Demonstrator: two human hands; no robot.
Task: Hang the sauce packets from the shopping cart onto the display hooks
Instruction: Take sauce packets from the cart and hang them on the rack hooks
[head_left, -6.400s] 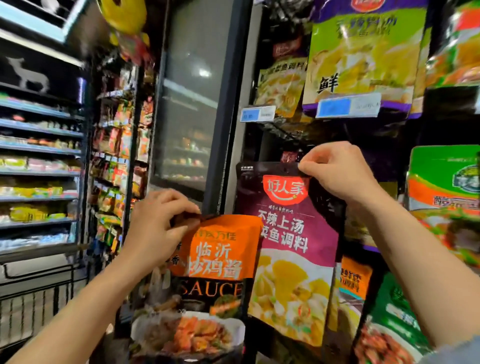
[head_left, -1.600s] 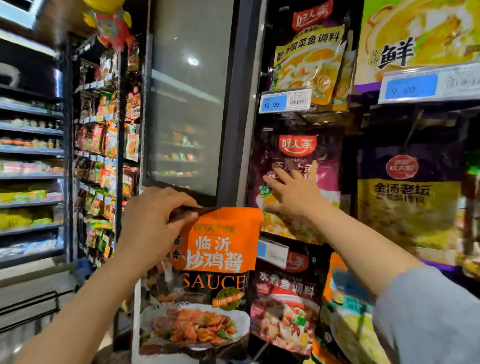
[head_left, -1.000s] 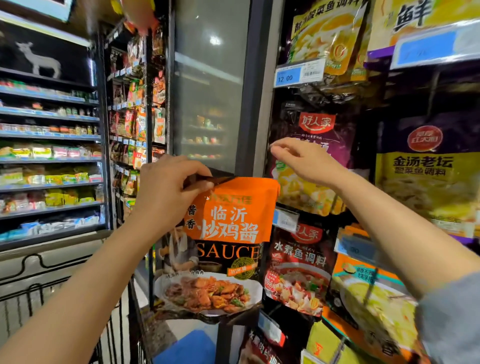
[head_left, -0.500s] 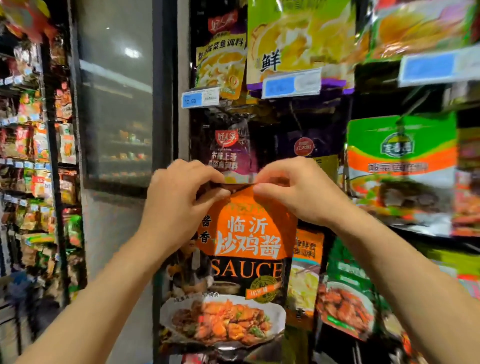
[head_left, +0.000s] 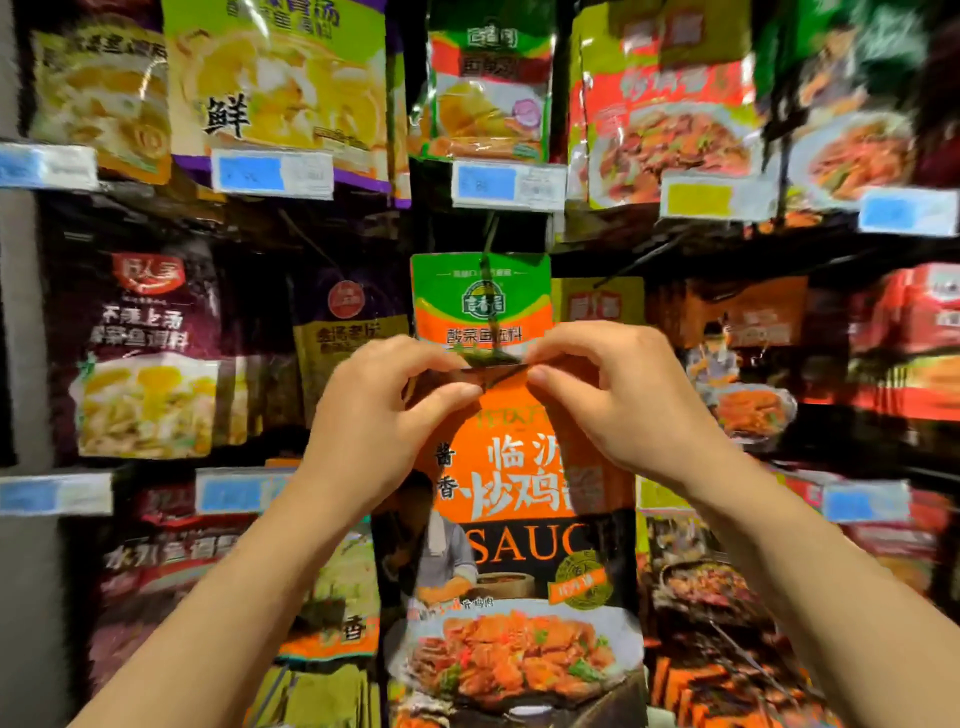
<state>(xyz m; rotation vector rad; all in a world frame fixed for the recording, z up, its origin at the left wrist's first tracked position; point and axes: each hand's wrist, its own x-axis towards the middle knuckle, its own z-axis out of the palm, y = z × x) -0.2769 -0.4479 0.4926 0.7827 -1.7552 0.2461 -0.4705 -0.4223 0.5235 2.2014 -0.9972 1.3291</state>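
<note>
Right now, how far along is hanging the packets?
Done: the hooks already carry packets, such as the purple packet at left, though who hung them cannot be told. In hand: both hands, left and right, pinch the top edge of the orange packet in front of the green packet. Left: it is not yet on a hook. The cart is out of view.

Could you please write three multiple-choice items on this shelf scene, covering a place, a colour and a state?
1. Where is the green packet?
A. behind the orange packet's top edge
B. below the hands
C. in a cart

2. What colour is the upper half of the sauce packet being held?
A. blue
B. orange
C. white

3. How is it held?
A. left hand only
B. lying flat on a palm
C. pinched at its top by both hands

Answers: 1 A, it hangs just above the fingers. 2 B, orange around the characters. 3 C, left hand and right hand pinch the top.
</note>
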